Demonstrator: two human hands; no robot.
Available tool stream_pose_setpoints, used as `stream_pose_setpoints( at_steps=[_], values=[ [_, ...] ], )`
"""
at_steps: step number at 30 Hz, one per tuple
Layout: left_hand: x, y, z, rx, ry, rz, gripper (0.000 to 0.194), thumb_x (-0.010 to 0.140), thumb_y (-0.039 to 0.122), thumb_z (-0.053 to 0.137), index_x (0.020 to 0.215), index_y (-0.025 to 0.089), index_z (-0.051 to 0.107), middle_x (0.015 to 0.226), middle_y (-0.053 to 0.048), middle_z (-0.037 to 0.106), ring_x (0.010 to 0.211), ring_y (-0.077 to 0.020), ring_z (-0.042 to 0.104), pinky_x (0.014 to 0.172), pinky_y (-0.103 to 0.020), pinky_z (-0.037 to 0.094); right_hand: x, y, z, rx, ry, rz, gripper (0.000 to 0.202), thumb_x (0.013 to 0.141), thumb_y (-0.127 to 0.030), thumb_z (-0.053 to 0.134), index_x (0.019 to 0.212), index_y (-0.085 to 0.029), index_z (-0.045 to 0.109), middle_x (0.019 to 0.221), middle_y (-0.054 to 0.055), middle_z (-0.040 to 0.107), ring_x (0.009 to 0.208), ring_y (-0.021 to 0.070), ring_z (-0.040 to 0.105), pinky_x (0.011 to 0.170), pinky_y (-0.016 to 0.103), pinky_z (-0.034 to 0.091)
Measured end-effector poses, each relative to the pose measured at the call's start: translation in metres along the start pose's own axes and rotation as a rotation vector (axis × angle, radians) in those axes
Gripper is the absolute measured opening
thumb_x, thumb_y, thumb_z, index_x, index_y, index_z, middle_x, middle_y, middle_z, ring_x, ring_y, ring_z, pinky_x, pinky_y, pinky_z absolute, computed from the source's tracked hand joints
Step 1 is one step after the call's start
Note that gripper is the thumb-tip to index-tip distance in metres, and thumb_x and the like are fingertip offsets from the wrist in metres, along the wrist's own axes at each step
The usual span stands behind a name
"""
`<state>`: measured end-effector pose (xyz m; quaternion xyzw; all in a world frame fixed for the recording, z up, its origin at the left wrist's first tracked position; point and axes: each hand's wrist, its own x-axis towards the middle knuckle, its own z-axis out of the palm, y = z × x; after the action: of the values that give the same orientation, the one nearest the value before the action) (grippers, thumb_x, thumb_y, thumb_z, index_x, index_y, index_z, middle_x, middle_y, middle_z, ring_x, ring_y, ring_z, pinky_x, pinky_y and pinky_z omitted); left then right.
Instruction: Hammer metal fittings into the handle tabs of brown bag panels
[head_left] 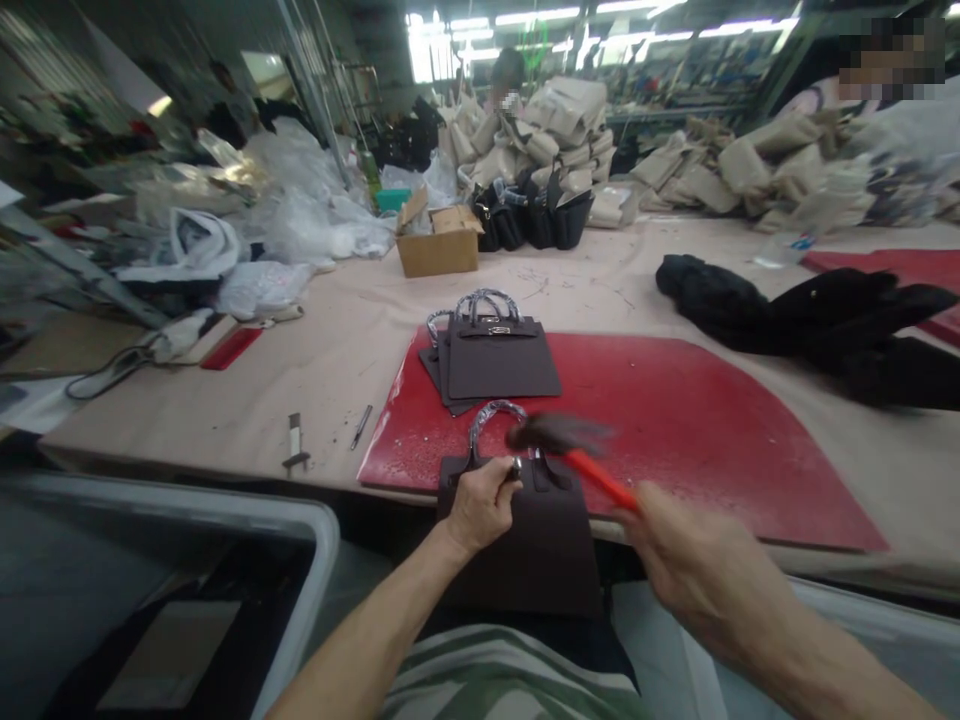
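Observation:
A dark brown bag panel (525, 550) with a plastic-wrapped handle lies over the table's front edge, its top on a red mat (660, 400). My left hand (484, 503) pinches a small metal tool (514, 468) upright against the panel below the handle. My right hand (679, 540) is closed round the red handle of a hammer (559, 435), whose head is blurred just above and right of the tool. Behind, several similar brown panels (506, 362) with wrapped handles and metal clasps are stacked on the mat.
On the table (330, 350) lie a pen-like tool (361, 427) and a metal tool (295, 440) at left. Farther back are a cardboard box (439, 250), black bags (532, 215) and black cloth (795, 310). A grey bin (326, 540) stands front left. People are beyond.

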<state>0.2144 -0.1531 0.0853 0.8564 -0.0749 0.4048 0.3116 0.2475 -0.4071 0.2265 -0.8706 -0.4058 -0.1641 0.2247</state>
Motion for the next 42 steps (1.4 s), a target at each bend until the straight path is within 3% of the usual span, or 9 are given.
stream_pose_setpoints(
  at_steps=[3, 9, 12, 17, 22, 28, 31, 34, 42],
  values=[
    [0.000, -0.001, 0.000, 0.011, -0.003, 0.017, 0.016, 0.089, 0.014, 0.053, 0.103, 0.020, 0.059, 0.087, -0.006, 0.071, 0.080, -0.0206, 0.072, 0.073, -0.030, 0.060, -0.002, 0.019, 0.024, -0.041, -0.118, -0.025, 0.036, 0.098, -0.048, 0.034, 0.074, -0.025, 0.047, 0.051, 0.001, 0.048, 0.040, 0.0178, 0.042, 0.049, 0.033, 0.013],
    [0.001, 0.001, 0.000, 0.001, 0.009, 0.022, 0.018, 0.090, 0.014, 0.053, 0.105, 0.020, 0.059, 0.089, -0.007, 0.071, 0.082, -0.0209, 0.072, 0.076, -0.031, 0.061, 0.012, 0.070, 0.053, 0.134, -0.304, 0.265, 0.035, 0.096, -0.047, 0.031, 0.073, -0.024, 0.044, 0.058, 0.003, 0.054, 0.052, 0.0206, 0.051, 0.053, 0.031, 0.030],
    [0.001, 0.000, -0.001, -0.014, -0.001, 0.027, 0.016, 0.091, 0.016, 0.052, 0.105, 0.020, 0.059, 0.090, -0.007, 0.070, 0.083, -0.0218, 0.072, 0.076, -0.032, 0.061, 0.021, 0.087, 0.074, -0.081, -0.305, 0.327, 0.032, 0.098, -0.040, 0.031, 0.081, -0.021, 0.051, 0.067, 0.008, 0.059, 0.061, 0.0244, 0.056, 0.056, 0.033, 0.036],
    [0.001, -0.002, -0.003, -0.002, -0.026, 0.005, 0.017, 0.091, 0.015, 0.053, 0.107, 0.019, 0.058, 0.093, -0.008, 0.070, 0.086, -0.0215, 0.071, 0.079, -0.032, 0.060, 0.033, 0.059, 0.101, -0.270, 0.026, 0.001, 0.038, 0.097, -0.036, 0.046, 0.125, -0.011, 0.055, 0.128, 0.020, 0.054, 0.111, 0.0359, 0.053, 0.085, 0.045, 0.045],
    [0.001, 0.004, -0.001, -0.065, -0.047, -0.051, 0.014, 0.091, 0.015, 0.053, 0.102, 0.019, 0.061, 0.092, -0.007, 0.071, 0.086, -0.0197, 0.071, 0.081, -0.031, 0.059, 0.037, 0.014, 0.138, -0.019, -0.063, -0.146, 0.055, 0.085, -0.041, 0.072, 0.132, -0.017, 0.056, 0.146, 0.019, 0.041, 0.129, 0.0375, 0.041, 0.106, 0.054, 0.037],
    [0.012, -0.006, -0.038, -0.354, 0.254, -0.493, 0.014, 0.093, 0.029, 0.055, 0.102, 0.017, 0.058, 0.087, -0.005, 0.072, 0.077, -0.0174, 0.072, 0.074, -0.030, 0.061, 0.034, 0.013, 0.157, 0.021, -0.071, -0.059, 0.068, 0.078, -0.050, 0.080, 0.134, -0.019, 0.057, 0.152, 0.019, 0.033, 0.136, 0.0405, 0.033, 0.113, 0.059, 0.029],
    [0.024, -0.031, -0.077, -0.028, 0.274, -0.562, 0.018, 0.088, 0.031, 0.059, 0.099, 0.016, 0.060, 0.085, -0.004, 0.070, 0.075, -0.0187, 0.069, 0.074, -0.031, 0.058, 0.035, 0.016, 0.158, 0.039, -0.063, -0.040, 0.072, 0.076, -0.051, 0.081, 0.135, -0.019, 0.055, 0.149, 0.019, 0.035, 0.135, 0.0403, 0.034, 0.113, 0.060, 0.028],
    [0.034, -0.052, -0.105, 0.445, 0.109, -0.638, 0.015, 0.087, 0.026, 0.058, 0.097, 0.017, 0.064, 0.084, -0.006, 0.069, 0.079, -0.0242, 0.068, 0.076, -0.036, 0.054, 0.037, 0.018, 0.160, 0.074, -0.024, -0.033, 0.070, 0.077, -0.051, 0.078, 0.134, -0.016, 0.055, 0.143, 0.019, 0.042, 0.129, 0.0382, 0.039, 0.111, 0.057, 0.030],
    [0.043, -0.058, -0.094, 0.884, -0.223, -0.628, 0.027, 0.090, 0.011, 0.044, 0.109, 0.014, 0.064, 0.108, -0.015, 0.067, 0.100, -0.0297, 0.065, 0.083, -0.039, 0.049, 0.041, 0.022, 0.164, 0.153, 0.071, -0.020, 0.044, 0.090, -0.033, 0.053, 0.132, -0.019, 0.053, 0.124, 0.012, 0.057, 0.116, 0.0314, 0.048, 0.101, 0.050, 0.036]
  ],
)
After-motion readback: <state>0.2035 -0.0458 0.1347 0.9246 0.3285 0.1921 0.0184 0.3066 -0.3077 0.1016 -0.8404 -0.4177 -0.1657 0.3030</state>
